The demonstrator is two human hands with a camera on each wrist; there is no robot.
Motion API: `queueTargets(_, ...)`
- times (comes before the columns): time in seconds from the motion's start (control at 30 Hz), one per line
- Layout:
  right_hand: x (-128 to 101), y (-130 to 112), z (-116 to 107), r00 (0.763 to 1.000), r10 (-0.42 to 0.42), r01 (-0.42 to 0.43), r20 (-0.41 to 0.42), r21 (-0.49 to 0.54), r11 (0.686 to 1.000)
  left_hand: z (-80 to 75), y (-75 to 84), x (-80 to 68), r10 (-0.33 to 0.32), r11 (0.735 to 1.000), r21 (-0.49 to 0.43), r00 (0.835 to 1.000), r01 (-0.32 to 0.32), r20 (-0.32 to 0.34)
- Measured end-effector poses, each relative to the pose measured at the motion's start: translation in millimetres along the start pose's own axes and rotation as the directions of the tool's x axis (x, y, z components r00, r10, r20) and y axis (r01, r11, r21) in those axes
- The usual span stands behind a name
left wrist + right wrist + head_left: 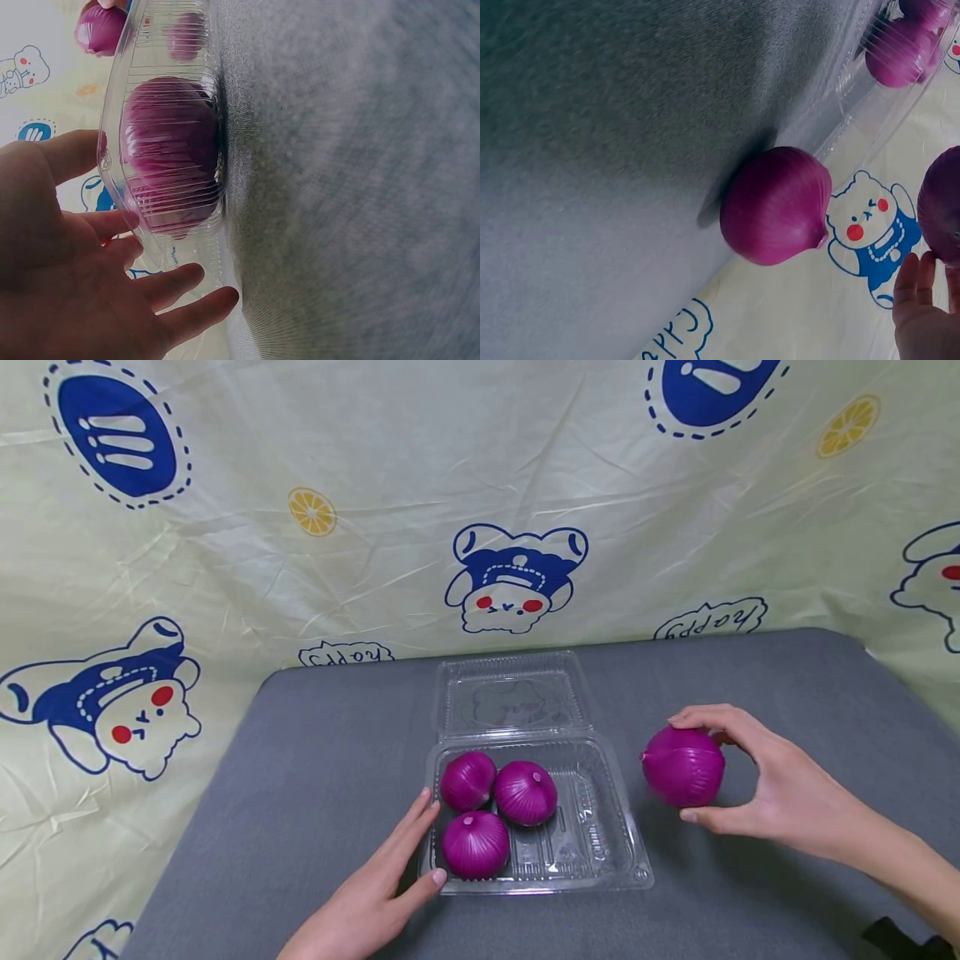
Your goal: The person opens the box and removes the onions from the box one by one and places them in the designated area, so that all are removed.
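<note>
Onions are what my hands are busy with, purple ones that go in a clear plastic box. Near the bottom middle of the head view, my left hand [375, 885] lies flat with straight fingers, touching the left side of the clear plastic box [600, 852]. Three purple onions [476, 843] already sit inside it, all in the left part, close together. The right part of the box looks bare, so I think there is room for more. At the right of the picture, my right hand [765, 793] curls round a fourth purple onion [684, 766], outside the box, low over the grey table [315, 760]. Farther back, the box lid [510, 693] lies open.
</note>
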State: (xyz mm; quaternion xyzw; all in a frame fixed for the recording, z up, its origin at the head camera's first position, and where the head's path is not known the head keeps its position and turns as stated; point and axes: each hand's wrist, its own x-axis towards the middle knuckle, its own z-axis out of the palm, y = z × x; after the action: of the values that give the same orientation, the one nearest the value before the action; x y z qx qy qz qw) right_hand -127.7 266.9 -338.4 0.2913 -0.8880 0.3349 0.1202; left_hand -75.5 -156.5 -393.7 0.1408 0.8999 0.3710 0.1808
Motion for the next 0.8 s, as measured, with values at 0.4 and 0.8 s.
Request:
queueTargets(0.4, -8.0, 15.0, -8.5, 0.994, 0.103, -0.102, -0.018, 0.058, 0.993, 0.1, 0.6, -0.6, 0.01, 1.0, -0.01, 1.0, -0.01, -0.004)
queueTargets(0.8, -15.1, 32.3, -17.4, 0.985, 0.174, -0.172, -0.016, 0.1, 0.98, 0.5, 1.0, -3.9, 0.058, 0.998, 0.008, 0.997, -0.058, -0.042)
